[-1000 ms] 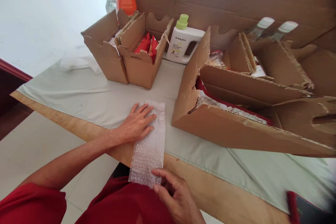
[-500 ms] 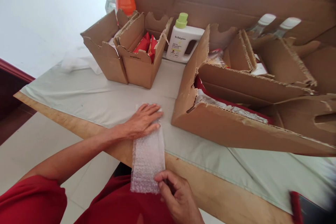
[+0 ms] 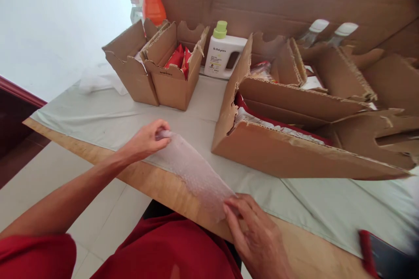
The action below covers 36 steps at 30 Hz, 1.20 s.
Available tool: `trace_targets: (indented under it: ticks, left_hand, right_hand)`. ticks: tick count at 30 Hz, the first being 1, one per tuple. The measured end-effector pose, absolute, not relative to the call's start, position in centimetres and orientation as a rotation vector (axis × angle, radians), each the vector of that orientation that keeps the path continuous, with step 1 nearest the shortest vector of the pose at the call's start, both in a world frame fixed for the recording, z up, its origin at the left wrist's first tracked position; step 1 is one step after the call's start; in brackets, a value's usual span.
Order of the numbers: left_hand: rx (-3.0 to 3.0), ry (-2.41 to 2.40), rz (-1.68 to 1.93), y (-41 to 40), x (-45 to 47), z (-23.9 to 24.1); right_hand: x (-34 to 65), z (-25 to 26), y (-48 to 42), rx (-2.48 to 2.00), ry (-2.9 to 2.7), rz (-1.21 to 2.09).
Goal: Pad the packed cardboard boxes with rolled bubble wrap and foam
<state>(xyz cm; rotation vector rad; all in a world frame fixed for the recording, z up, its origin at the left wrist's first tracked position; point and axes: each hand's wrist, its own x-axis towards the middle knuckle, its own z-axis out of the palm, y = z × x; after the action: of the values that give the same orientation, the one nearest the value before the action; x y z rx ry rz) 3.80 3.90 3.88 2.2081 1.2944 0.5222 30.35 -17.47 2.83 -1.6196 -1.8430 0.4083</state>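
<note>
A strip of clear bubble wrap [image 3: 199,170] stretches slantwise between my two hands, over the front edge of the table. My left hand [image 3: 150,139] pinches its far left end between thumb and fingers. At the near right end, my right hand [image 3: 252,226] grips the other corner with thumb and forefinger. The lower side of the strip is blurred. Beneath it lie the pale green tablecloth [image 3: 196,126] and the bare wooden table edge [image 3: 166,187].
Two joined cardboard boxes [image 3: 172,87] hold red packets. A larger divided cardboard box [image 3: 294,157] stands at the right. Between them is a white detergent bottle [image 3: 221,54] with a green cap. An orange bottle [image 3: 153,4] stands behind, and a red-edged phone [image 3: 386,255] lies lower right.
My left hand has gone from lying flat on the bubble wrap to pinching its end. The strip has swung from upright to slanted, and my right hand has moved right and up with it.
</note>
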Motion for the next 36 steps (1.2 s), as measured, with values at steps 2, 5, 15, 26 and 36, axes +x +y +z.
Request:
trace_targets:
  ticks: [2,5,15,26,36]
  left_hand:
    - [1.897,1.433,0.579,1.2,0.4,4.2]
    - [1.383,1.378,0.573,-3.4,-3.2,3.4]
    - [0.528,1.076,0.626,-7.8,-1.7,1.8]
    - [0.408,1.015,0.446,-9.1,-1.0,0.2]
    - [1.84,1.481,0.939,-10.7,-1.3,0.8]
  right_hand:
    - [29.7,4.5,-15.4,-1.591,-1.939,0.158]
    - [27.1,7.0,-10.9,-1.545,-2.047,-0.11]
    - [22.9,6.8,-5.9,-1.207,-2.253,0.087]
    - [19.1,-0.6,-9.7,-1.145,-2.222,0.233]
    - [20.2,-0.5,-8.4,-1.333,-2.082,0.85]
